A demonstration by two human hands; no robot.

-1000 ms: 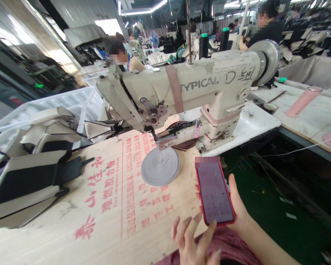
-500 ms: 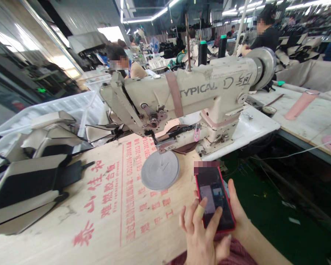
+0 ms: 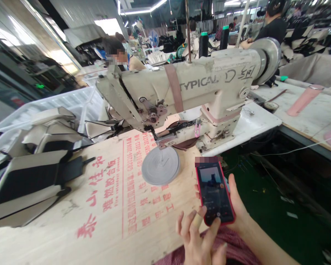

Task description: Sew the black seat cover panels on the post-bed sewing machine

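My right hand (image 3: 238, 206) holds a smartphone (image 3: 213, 187) in a red case, its thumb along the right edge and fingertips showing at the left edge. The lit screen shows a picture in its upper part. My left hand (image 3: 197, 235) is at the phone's lower end, fingers apart, one with a yellowish band round it. Its index fingertip is at the bottom of the screen; whether it touches I cannot tell. Left of the phone, a coil of grey tape (image 3: 160, 167) lies flat on the plywood board (image 3: 99, 224), below the arm of a sewing machine (image 3: 206, 79).
Black and beige sewn pieces (image 3: 33, 184) lie on the board's left, before a white plastic crate (image 3: 71, 105). Thread cones (image 3: 203, 46) stand behind the machine. A pink roll (image 3: 305, 100) lies on the right-hand table. Co-workers sit farther back.
My left hand has moved down from mid-screen to the phone's lower edge. The screen content has changed. The view has shifted slightly; my right hand still holds the phone.
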